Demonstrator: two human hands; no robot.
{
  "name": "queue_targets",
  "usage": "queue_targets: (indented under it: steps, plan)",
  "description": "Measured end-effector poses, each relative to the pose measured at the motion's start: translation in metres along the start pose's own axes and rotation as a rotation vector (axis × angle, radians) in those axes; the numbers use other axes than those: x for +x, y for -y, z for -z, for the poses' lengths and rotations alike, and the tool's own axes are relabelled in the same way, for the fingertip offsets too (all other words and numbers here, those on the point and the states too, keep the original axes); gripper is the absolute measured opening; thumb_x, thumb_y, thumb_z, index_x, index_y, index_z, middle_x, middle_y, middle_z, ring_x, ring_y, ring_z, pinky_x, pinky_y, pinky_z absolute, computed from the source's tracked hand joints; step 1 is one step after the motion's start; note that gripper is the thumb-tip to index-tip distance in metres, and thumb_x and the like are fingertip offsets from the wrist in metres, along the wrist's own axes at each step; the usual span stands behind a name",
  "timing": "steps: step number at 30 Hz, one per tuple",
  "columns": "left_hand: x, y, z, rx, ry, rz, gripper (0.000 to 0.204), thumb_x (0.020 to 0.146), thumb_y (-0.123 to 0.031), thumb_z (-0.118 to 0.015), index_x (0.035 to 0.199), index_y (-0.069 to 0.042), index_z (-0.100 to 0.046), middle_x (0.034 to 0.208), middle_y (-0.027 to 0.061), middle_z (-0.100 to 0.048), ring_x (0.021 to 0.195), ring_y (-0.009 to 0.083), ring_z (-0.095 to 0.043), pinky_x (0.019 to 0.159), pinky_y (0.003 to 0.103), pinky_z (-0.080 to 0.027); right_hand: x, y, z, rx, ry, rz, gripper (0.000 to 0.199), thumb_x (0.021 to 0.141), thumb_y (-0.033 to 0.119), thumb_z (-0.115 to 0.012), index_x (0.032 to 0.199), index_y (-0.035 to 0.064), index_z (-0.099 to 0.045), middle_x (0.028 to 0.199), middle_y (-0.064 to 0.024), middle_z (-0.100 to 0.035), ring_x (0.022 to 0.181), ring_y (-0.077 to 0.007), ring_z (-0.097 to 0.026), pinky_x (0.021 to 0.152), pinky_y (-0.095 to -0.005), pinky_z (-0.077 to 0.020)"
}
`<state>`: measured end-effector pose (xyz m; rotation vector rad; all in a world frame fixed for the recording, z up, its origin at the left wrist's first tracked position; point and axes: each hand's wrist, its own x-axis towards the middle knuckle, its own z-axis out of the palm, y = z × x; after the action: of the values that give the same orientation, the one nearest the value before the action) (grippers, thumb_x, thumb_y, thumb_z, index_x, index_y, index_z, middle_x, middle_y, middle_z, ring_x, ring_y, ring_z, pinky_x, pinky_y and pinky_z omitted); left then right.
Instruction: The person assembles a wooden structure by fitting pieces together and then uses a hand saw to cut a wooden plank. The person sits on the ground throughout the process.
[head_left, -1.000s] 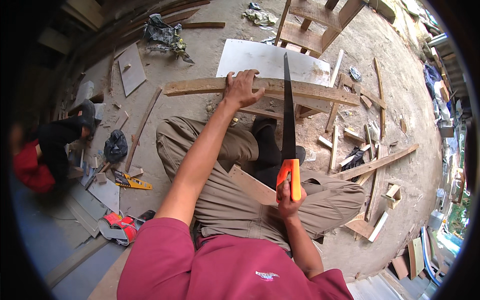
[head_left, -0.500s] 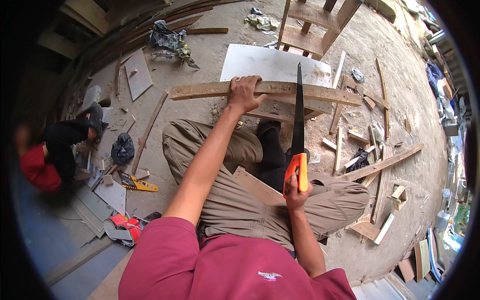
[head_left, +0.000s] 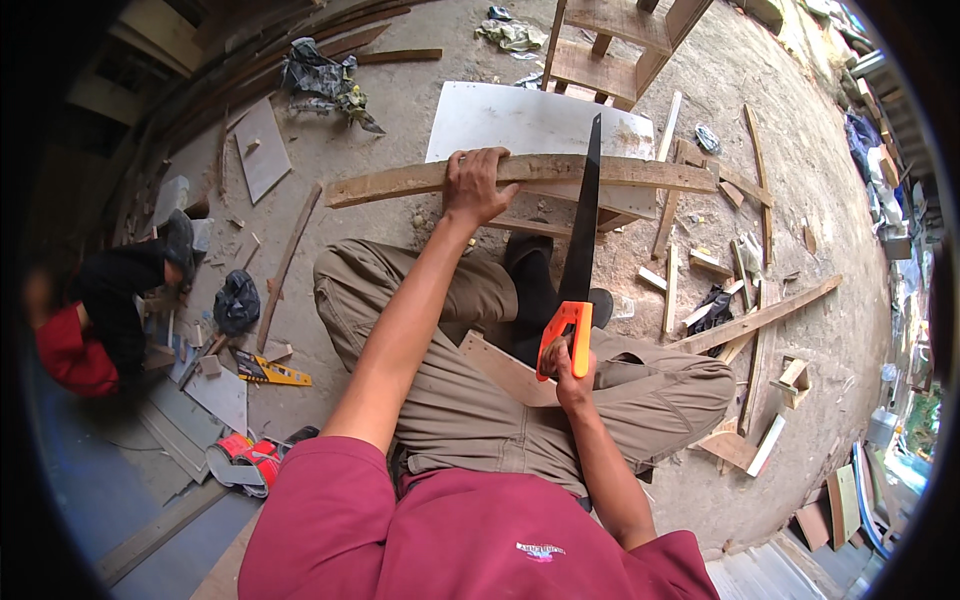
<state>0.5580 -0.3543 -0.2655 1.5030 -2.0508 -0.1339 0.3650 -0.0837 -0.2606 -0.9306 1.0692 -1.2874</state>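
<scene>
A long, weathered wooden plank (head_left: 640, 174) lies across in front of me, resting over a white board (head_left: 520, 118). My left hand (head_left: 474, 186) presses down on the plank near its middle. My right hand (head_left: 571, 372) grips the orange handle of a hand saw (head_left: 581, 238). Its dark blade runs up and away from me and crosses the plank to the right of my left hand. My knees in khaki trousers are spread below the plank, and a dark shoe shows between them.
A wooden stool frame (head_left: 620, 45) stands beyond the white board. Offcuts and battens (head_left: 750, 318) litter the dirt floor on the right. Another person (head_left: 95, 310) crouches at the left, near a yellow saw (head_left: 268, 371) and scattered tools.
The saw blade has slid forward and a little to the right across the plank. My left hand stays pressed on the plank.
</scene>
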Motion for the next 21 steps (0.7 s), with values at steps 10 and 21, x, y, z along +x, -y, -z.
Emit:
queue_targets:
  steps: [10, 21]
  plan:
    - [0.011, 0.007, 0.004, -0.048, 0.013, -0.012, 0.052, 0.066, -0.033, -0.085, 0.111, -0.014, -0.066, 0.107, 0.0044, -0.07, 0.106, 0.0215, -0.064, 0.102, 0.04, -0.038, 0.001, 0.001, 0.005, -0.074, -0.017, 0.132, 0.04, 0.103, 0.028, -0.054, 0.072, 0.0023, -0.051, 0.064, -0.0035, -0.05, 0.056, -0.014, -0.05, 0.053, -0.0295, -0.0425]
    - [0.014, 0.013, 0.015, -0.211, 0.009, -0.076, 0.08, 0.067, -0.036, -0.087, 0.134, -0.012, -0.051, 0.121, 0.0081, -0.065, 0.118, 0.026, -0.058, 0.106, 0.044, -0.039, -0.004, -0.013, 0.006, -0.328, -0.036, 0.061, 0.038, 0.099, 0.031, -0.062, 0.075, 0.0027, -0.056, 0.059, -0.0009, -0.051, 0.052, -0.0112, -0.05, 0.05, -0.029, -0.0399]
